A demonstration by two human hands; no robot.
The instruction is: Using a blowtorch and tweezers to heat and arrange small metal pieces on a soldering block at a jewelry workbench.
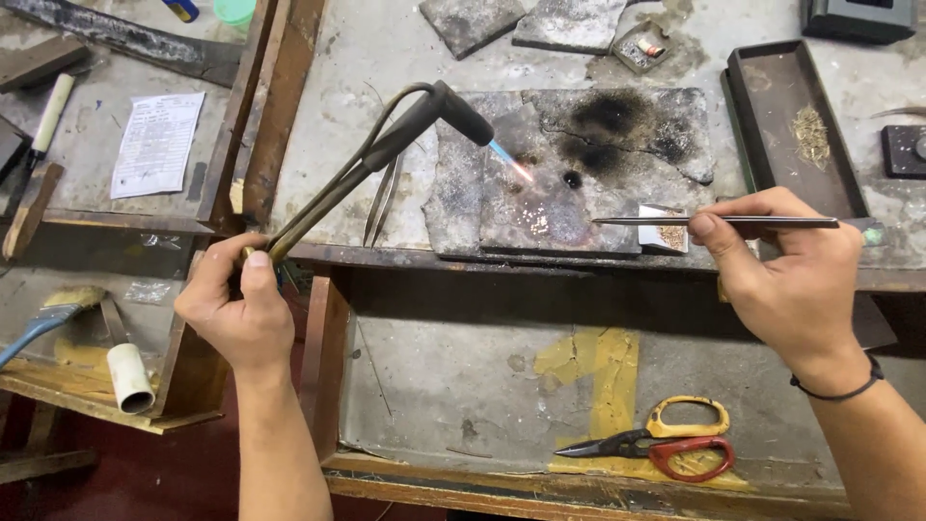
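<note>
Landmark: the scorched slab (579,174) on the upper bench.

Left hand (236,309): fist closed around the lower end of a torch (386,150), thumb laid along the stem. The hand sits below and well left of the slab, off the bench edge. The torch slants up and right; its dark nozzle hangs over the slab's left part. A short blue flame (509,162) leaves the nozzle and points down-right at the slab's middle, where the surface glows pinkish.

Right hand (786,275): closed in a pinch on tweezers (714,222), thumb and fingers gripping near the rear end. The hand is right of the slab and slightly below it. The tweezers lie level, tips pointing left, ending over the slab's lower right edge. Cannot tell whether the tips hold anything. A dark band circles that wrist.

Just at the slab's lower right corner: a small dish (667,232) with brownish grains, under the tweezers.

Left of the slab, touching the bench: a second pair of tweezers (384,198), lying loose under the torch.

Right of the slab: a long dark tray (781,106) with a little straw-coloured debris.

Well below the slab, on the lower shelf: snips (666,444) with one yellow and one red handle.
</note>
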